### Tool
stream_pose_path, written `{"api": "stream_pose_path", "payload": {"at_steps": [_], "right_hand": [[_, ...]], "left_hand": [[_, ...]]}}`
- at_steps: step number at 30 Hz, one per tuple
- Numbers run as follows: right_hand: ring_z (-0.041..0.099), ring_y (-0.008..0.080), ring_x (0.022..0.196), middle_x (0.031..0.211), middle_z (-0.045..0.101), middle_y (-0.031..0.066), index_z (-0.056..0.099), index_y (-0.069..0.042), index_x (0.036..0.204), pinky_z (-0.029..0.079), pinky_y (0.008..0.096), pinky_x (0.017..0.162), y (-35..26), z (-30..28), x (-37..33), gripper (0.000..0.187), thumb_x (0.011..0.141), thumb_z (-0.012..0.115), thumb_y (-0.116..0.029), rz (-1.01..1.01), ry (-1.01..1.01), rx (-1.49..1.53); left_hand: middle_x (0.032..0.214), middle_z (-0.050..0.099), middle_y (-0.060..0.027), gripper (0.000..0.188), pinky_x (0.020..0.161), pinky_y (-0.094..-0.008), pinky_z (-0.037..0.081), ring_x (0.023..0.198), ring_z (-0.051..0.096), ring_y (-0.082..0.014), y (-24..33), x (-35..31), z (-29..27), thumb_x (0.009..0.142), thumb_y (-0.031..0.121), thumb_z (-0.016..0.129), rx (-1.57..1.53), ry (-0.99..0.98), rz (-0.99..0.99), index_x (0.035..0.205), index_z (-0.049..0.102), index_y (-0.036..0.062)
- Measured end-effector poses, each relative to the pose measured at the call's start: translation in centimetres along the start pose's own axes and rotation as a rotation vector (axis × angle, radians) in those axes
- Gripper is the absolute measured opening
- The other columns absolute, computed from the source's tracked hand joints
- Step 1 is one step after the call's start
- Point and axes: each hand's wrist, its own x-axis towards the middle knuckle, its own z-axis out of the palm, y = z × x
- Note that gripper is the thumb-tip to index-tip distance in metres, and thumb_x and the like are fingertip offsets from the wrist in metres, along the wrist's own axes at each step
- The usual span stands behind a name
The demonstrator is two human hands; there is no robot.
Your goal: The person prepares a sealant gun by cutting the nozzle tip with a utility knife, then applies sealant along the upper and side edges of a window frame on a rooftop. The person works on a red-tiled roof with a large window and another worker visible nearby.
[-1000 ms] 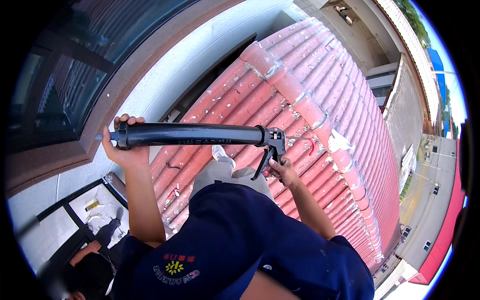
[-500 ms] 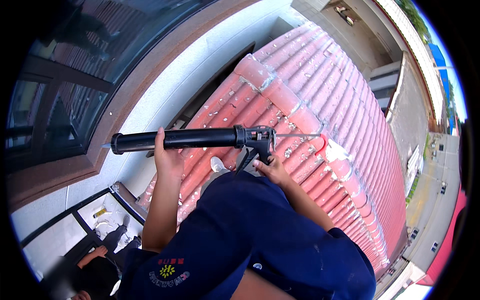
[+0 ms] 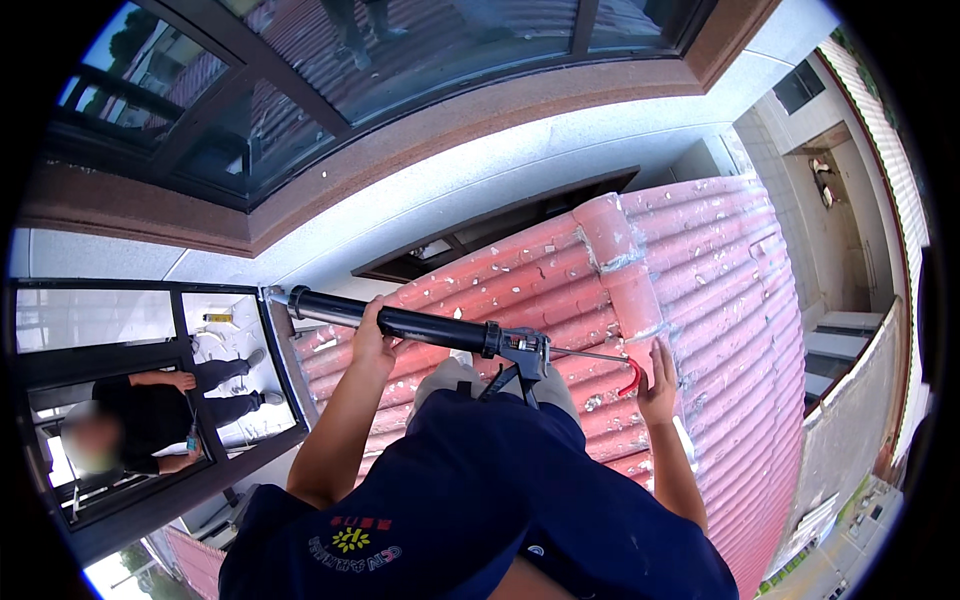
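Note:
A black caulking gun (image 3: 430, 329) lies across in front of my body, its nozzle end to the left and slightly raised. My left hand (image 3: 372, 350) is wrapped round its barrel from below. The trigger and handle (image 3: 520, 378) hang free at the middle, with no hand on them. From the back of the gun a thin metal rod (image 3: 590, 354) runs right to a red hook (image 3: 632, 376). Right beside that hook is my right hand (image 3: 657, 388), fingers stretched upward and apart from the handle; whether it touches the hook is hard to tell.
Red ridged roof tiles (image 3: 480, 285), chipped and speckled, slope under me, with a raised ridge cap (image 3: 630, 295) to the right. A dark-framed window (image 3: 420, 60) and brown ledge (image 3: 480, 115) are ahead. Another person (image 3: 140, 420) is at the left, by a dark-framed opening (image 3: 185, 335).
My right hand has let go of the handle and moved right to the red hook. The view has turned, and the gun now tilts upward at its nozzle end.

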Motion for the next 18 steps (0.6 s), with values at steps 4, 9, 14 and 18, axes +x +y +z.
{"api": "stream_pose_path", "payload": {"at_steps": [4, 9, 14, 18], "right_hand": [[0.062, 0.0423, 0.119, 0.139, 0.060, 0.0206, 0.057, -0.006, 0.142, 0.053, 0.0460, 0.099, -0.2, -2.8, 4.6, 0.057, 0.086, 0.062, 0.005, -0.226, -0.112, 0.003], [0.063, 0.0400, 0.116, 0.137, 0.060, 0.0190, 0.055, -0.006, 0.142, 0.056, 0.0456, 0.094, -1.9, -6.0, 8.5, 0.058, 0.086, 0.068, 0.000, -0.464, -0.324, -0.081], [0.062, 0.0416, 0.112, 0.131, 0.061, 0.0206, 0.053, 0.004, 0.139, 0.055, 0.0478, 0.096, -3.2, -7.1, 10.0, 0.068, 0.075, 0.072, -0.008, -0.463, -0.471, -0.089], [0.070, 0.0289, 0.089, 0.093, 0.073, 0.0158, 0.070, 0.004, 0.103, 0.055, 0.0390, 0.086, -3.0, -6.7, 11.6, 0.029, 0.100, 0.063, -0.023, 0.009, -0.536, 0.238]], "left_hand": [[0.094, 0.068, -0.0029, 0.032, 0.091, -0.0555, 0.057, 0.094, 0.068, -0.0216, 1.1, -1.3, -0.2, 0.092, 0.044, 0.071, -0.027, -0.016, 0.021, 0.104, 0.061, 0.0169], [0.090, 0.067, -0.0015, 0.031, 0.092, -0.0545, 0.055, 0.092, 0.067, -0.0215, 2.5, -2.5, 0.7, 0.091, 0.045, 0.071, -0.087, -0.037, 0.054, 0.099, 0.062, 0.0172], [0.089, 0.067, -0.0017, 0.032, 0.088, -0.0545, 0.056, 0.094, 0.067, -0.0224, 3.0, -0.1, 0.3, 0.090, 0.047, 0.072, -0.112, -0.119, 0.038, 0.100, 0.063, 0.0172], [0.090, 0.066, -0.0013, 0.026, 0.091, -0.0528, 0.058, 0.093, 0.067, -0.0198, 3.2, 1.6, -0.4, 0.090, 0.040, 0.074, -0.195, -0.138, 0.012, 0.099, 0.063, 0.0173]]}}
